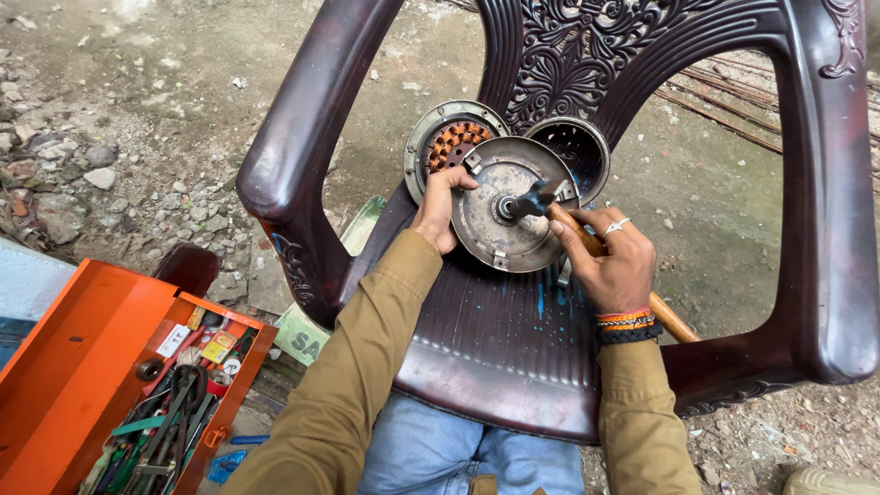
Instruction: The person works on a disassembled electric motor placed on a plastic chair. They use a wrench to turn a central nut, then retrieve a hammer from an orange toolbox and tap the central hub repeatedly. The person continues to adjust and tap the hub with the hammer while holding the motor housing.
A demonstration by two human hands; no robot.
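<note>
Chair: I see a dark maroon moulded plastic chair, glossy, with a ribbed seat flecked with blue paint, rounded arms and a carved floral backrest; it carries all the motor parts.
Ground: rough grey concrete and loose stones lie beyond the chair's left arm.
Toolbox: an orange sheet-metal toolbox stands open on the ground off the chair's front left corner, packed with pliers, drivers and small packets.
Round cover: the dull grey, scuffed metal cover disc stands tilted near the middle of the seat toward the backrest, its hub facing me, small lugs on its rim.
Stator plate: just behind it, toward the back left corner of the seat, a round plate with a ring of copper windings leans on the backrest.
Perforated shell: a dark round shell with small holes leans at the back of the seat, right of the windings.
Left hand: my left hand is curled over the cover disc's left rim, gripping it.
Right hand: my right hand, ringed and with braided wristbands, is wrapped around a wooden handle.
Hammer: the hammer has a dark steel head touching the disc's hub.
</note>
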